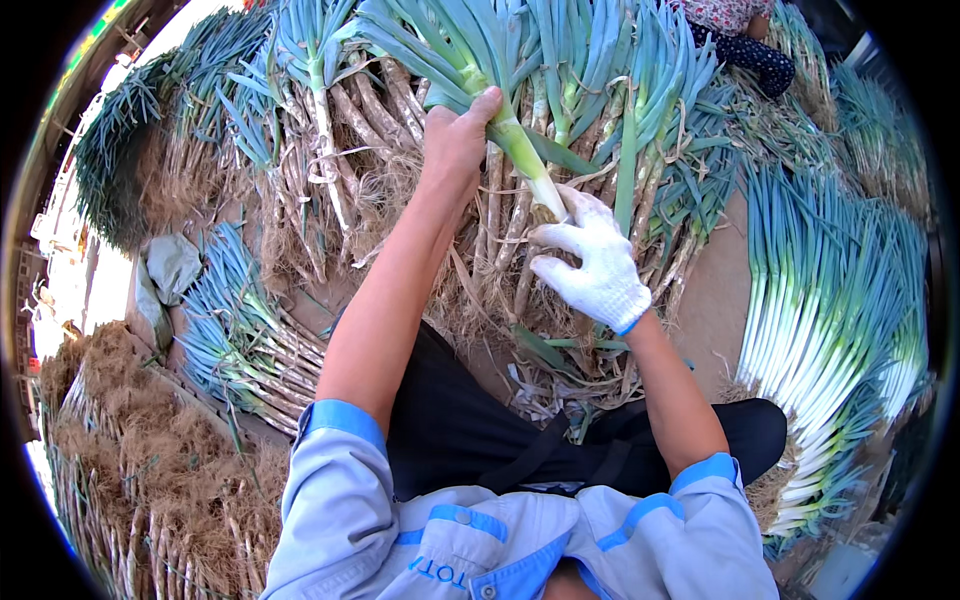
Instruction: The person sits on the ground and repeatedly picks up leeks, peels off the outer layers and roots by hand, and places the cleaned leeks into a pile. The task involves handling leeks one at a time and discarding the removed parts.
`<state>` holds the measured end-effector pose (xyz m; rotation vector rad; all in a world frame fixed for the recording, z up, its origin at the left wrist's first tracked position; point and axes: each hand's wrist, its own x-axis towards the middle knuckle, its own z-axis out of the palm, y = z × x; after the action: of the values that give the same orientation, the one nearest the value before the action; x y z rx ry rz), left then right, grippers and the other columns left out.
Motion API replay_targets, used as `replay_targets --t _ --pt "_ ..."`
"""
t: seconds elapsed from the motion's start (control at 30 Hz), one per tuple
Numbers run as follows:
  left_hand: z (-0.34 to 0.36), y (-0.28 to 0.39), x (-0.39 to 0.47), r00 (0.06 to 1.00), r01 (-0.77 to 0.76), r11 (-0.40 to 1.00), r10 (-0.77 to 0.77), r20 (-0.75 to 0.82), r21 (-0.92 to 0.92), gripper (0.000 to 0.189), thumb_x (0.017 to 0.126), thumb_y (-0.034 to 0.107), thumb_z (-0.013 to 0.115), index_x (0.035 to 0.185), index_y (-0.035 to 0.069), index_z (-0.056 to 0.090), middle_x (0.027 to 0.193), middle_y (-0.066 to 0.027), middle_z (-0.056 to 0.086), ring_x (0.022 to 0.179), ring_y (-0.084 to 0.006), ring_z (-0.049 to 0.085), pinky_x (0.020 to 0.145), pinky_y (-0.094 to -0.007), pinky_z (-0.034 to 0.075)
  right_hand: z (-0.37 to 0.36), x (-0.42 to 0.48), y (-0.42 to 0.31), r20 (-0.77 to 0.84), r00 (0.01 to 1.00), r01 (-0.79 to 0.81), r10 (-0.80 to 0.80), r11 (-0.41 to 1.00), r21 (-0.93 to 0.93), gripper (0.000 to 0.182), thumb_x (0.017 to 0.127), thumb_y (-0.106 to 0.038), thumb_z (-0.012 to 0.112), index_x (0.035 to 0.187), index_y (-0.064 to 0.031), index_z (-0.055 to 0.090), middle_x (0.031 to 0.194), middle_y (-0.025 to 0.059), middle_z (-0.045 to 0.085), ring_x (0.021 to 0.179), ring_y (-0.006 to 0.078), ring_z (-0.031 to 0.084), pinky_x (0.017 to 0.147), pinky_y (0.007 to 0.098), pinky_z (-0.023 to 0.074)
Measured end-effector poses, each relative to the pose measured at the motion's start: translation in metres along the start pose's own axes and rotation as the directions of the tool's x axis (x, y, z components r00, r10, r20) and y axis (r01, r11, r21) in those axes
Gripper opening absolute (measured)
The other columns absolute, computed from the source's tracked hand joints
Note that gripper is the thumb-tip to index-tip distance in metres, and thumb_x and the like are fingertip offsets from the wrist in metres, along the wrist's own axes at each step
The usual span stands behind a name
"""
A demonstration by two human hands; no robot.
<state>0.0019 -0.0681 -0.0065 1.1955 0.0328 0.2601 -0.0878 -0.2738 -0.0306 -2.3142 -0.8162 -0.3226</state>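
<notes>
My bare left hand [463, 127] grips a thick leek [521, 146] at the top of its pale green shank, with the blue-green leaves fanning out above it. The stalk slants down to the right, its white lower end near the root. At that end is my right hand [596, 259] in a white knitted glove. Its upper fingers touch the stalk, while a gap shows between thumb and forefinger; whether they pinch anything is hidden. A green leaf strip [625, 180] hangs just above the glove. Behind both hands lie soil-covered leeks [517, 217] with dry outer skins and matted roots.
Clean white-shanked leeks [802, 337] lie stacked at the right. More unpeeled leeks [247, 322] lie at the left, with a root-covered pile [157, 450] below them. Peeled skins [547, 390] litter the ground before my crossed legs. Another person [739, 45] sits at the upper right.
</notes>
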Motion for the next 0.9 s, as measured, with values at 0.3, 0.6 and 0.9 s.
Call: replay_targets --t 0.3,0.6,0.9 --pt "0.003 0.004 -0.002 0.942 0.168 0.938 -0.061 0.331 -0.304 0.055 0.092 0.017 0.071 0.137 -0.002 0.046 0.128 -0.0124 0.059 0.121 -0.0259 0.055 0.111 -0.0475 0.037 -0.008 0.049 0.01 0.283 0.921 -0.325 0.268 0.13 0.937 0.05 0.092 -0.018 0.063 0.135 0.0035 0.048 0.101 0.0106 0.067 0.083 0.0162 0.063 0.083 0.0295 0.051" --pt "0.005 0.003 -0.024 0.99 0.12 0.902 -0.137 0.013 0.415 0.077 0.076 0.048 0.083 0.116 -0.012 0.057 0.1 -0.0144 0.065 0.089 -0.0243 0.064 0.083 -0.0364 0.05 0.026 0.044 -0.015 0.041 0.905 -0.399 0.423 0.812 0.426 0.053 0.084 -0.022 0.068 0.133 -0.0044 0.054 0.103 0.0199 0.069 0.085 0.0312 0.069 0.076 0.0416 0.0534" --pt "0.001 -0.02 -0.008 0.936 0.347 0.937 -0.348 -0.059 -0.026 0.03 0.084 0.017 0.072 0.105 0.001 0.059 0.093 -0.008 0.06 0.085 -0.0185 0.056 0.075 -0.034 0.047 0.064 0.043 -0.022 -0.157 0.861 -0.305 0.484 0.737 0.603 0.039 0.081 -0.018 0.076 0.115 -0.0018 0.065 0.093 0.0165 0.071 0.085 0.0284 0.071 0.078 0.0378 0.0538"
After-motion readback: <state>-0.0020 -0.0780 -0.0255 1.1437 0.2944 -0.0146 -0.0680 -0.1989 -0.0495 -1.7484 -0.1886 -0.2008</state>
